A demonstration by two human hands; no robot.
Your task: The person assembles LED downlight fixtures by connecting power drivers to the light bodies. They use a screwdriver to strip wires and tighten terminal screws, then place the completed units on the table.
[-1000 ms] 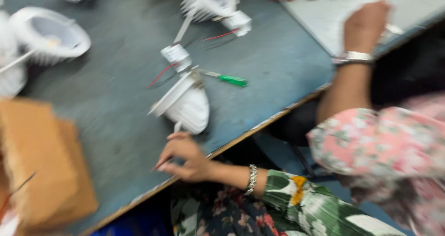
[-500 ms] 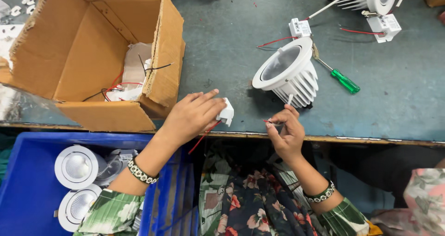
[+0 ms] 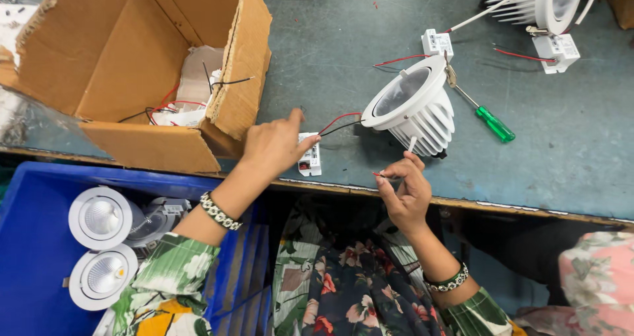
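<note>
Head view, looking straight down over the grey-green desk (image 3: 343, 39). The left hand (image 3: 274, 148) lies knuckles-up, fingers curled over a small white rectangular driver box (image 3: 310, 159) at the near edge of the desk; it looks to have that box pinned or pinched, though the grip itself is hidden under the hand. From the box a thin red and black wire pair (image 3: 340, 121) runs up and to the right, into the white finned round downlight housing (image 3: 415, 105), which lies tipped on its side just right of the left hand. So the box's long axis runs near to far, and its wires point right toward the lamp.

The right hand (image 3: 404, 191) sits nearer, just below the housing, fingers closed in a pinch on a thin wire end (image 3: 383, 175) that points left, toward the box. The left hand is on the box; the right is the closer one to the lamp.

Round about: a green-handled screwdriver (image 3: 485, 115) right of the lamp, an open brown cardboard box (image 3: 158, 59) to the left, a blue plastic crate (image 3: 33, 243) of finished round lamps at near left, another finned lamp (image 3: 541, 2) far right.
</note>
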